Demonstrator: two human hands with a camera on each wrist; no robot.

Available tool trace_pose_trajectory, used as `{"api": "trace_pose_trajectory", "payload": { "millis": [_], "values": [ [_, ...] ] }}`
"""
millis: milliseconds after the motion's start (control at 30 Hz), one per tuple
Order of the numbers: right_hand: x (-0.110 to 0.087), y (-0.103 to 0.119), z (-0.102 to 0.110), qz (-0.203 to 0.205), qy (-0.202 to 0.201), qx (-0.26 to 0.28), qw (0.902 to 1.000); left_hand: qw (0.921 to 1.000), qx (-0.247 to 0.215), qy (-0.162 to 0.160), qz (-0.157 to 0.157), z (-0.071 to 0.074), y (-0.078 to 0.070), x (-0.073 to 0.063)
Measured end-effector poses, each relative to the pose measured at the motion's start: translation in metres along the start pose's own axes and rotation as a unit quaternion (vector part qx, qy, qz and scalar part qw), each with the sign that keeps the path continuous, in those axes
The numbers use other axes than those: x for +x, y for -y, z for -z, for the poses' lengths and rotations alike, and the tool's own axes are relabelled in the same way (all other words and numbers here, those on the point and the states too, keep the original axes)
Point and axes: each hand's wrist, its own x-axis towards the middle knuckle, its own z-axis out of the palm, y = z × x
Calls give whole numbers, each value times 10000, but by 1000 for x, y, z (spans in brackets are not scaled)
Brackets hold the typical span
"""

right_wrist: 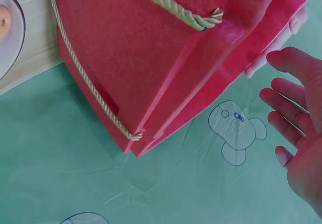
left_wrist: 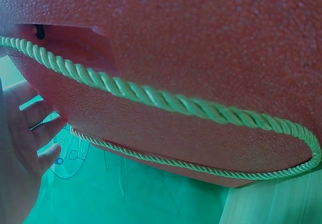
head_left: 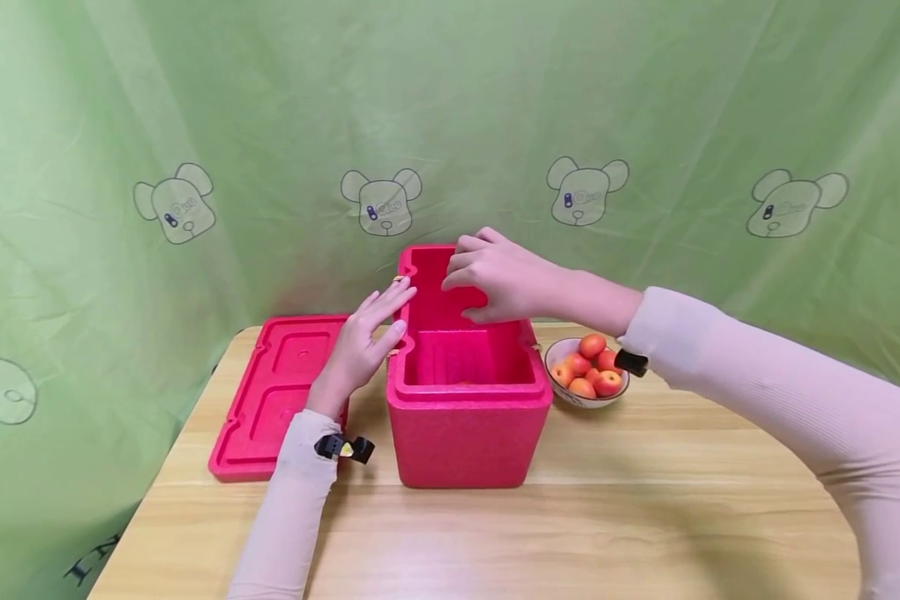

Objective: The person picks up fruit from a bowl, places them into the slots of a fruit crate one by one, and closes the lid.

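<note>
A deep red foam box (head_left: 468, 442) stands uncovered on the table, with twisted cord (left_wrist: 166, 100) along its side. Against its left rim lie the fingers of my left hand (head_left: 360, 342), fairly straight; the left wrist view shows them at the edge of the box. Over the opening is my right hand (head_left: 506, 275), its fingers loosely bent and the thumb apart. In the right wrist view nothing sits between that hand's fingers. Much of the box floor is hidden behind the front wall.
The red lid (head_left: 292, 379) lies flat left of the box, partly behind my left forearm. To the right, a white bowl (head_left: 587, 403) holds several orange-red fruits (head_left: 592, 345). A green curtain (head_left: 480, 100) with bear-head drawings hangs behind the wooden table (head_left: 607, 517).
</note>
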Motion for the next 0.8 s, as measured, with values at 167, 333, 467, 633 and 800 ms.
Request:
{"api": "trace_pose_trajectory", "payload": {
  "millis": [167,333,467,633,800],
  "values": [
    [-11,-8,2,-135,-197,113,9996,10000,4,-23,-71,0,0,0],
    [-33,-24,-1,-451,-464,298,9975,10000,-7,-2,-74,0,0,0],
    [-55,-37,-6,-777,-719,438,9934,10000,-5,-27,-95,0,0,2],
    [-87,-54,-15,-1280,-1033,584,9846,9999,-13,-73,-137,-1,1,3],
    [-120,-68,-31,-1870,-1237,831,9710,9999,-61,-67,-115,-1,1,1]
  ]
}}
